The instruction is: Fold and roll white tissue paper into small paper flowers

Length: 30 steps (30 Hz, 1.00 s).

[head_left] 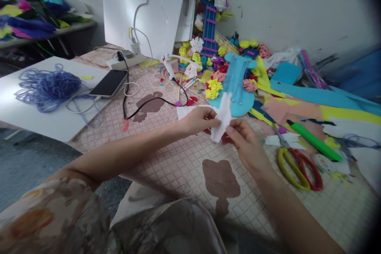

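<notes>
A strip of white crepe-like paper (224, 115) is held up between my two hands above the table. My left hand (200, 120) pinches its left edge. Fingers of my right hand (244, 139) close on its lower right side. Another white sheet (183, 112) lies flat under my left hand. Just behind the strip is a light blue ukulele-shaped cutout (236, 87), with yellow and pink crumpled paper balls around it. A white hot glue gun (168, 67) rests farther back.
Scissors with yellow and red handles (297, 168), a green cutter (316, 141) and a tape roll (323, 162) lie at the right. At the left are a phone (109, 83), a black cable (126, 105) and blue yarn (49, 87) on a white board (67, 129).
</notes>
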Motion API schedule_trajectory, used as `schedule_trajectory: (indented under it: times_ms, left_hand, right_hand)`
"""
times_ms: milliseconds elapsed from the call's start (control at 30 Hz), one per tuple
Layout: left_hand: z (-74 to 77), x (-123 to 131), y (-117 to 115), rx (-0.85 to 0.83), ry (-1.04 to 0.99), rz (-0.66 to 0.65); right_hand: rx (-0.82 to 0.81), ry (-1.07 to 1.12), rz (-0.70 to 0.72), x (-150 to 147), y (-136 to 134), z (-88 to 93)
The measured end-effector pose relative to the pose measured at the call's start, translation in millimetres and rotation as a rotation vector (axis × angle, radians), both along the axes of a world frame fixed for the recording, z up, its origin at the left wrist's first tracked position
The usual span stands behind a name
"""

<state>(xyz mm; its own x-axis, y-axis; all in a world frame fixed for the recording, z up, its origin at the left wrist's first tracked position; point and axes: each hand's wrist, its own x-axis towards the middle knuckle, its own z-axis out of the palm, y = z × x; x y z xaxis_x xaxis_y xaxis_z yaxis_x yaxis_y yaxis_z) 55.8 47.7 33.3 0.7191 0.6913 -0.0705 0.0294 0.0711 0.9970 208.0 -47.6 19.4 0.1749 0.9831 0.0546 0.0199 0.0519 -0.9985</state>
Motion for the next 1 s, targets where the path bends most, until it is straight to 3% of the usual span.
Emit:
schedule_trajectory:
  times_ms: [167, 267, 467, 667, 833, 1000]
  left_hand:
    - [-4.4, 1.6, -2.9, 0.157, -0.005, 0.028]
    - [-2.5, 0.7, -2.7, 0.166, 0.003, 0.037]
    - [6.1, -4.4, 5.4, 0.054, 0.023, 0.047]
    - [2.8, -8.1, 16.2, -0.15, -0.002, -0.088]
    - [0.8, -2.8, 5.0, -0.315, 0.002, -0.07]
    - [-0.1, 0.6, -5.5, -0.323, 0.041, -0.075]
  right_hand:
    - [-0.073, -0.085, 0.073, -5.4, -3.3, -4.7]
    - [-0.057, -0.036, 0.066, -1.5, -1.4, -6.1]
    - [-0.09, 0.103, 0.022, 6.6, 2.8, -1.3]
    - [-0.099, 0.142, -0.039, 10.6, 5.7, 4.5]
    - [-0.067, 0.128, -0.007, 6.6, 5.0, 1.6]
    - [-0.037, 0.135, 0.005, 4.3, 4.2, -2.2]
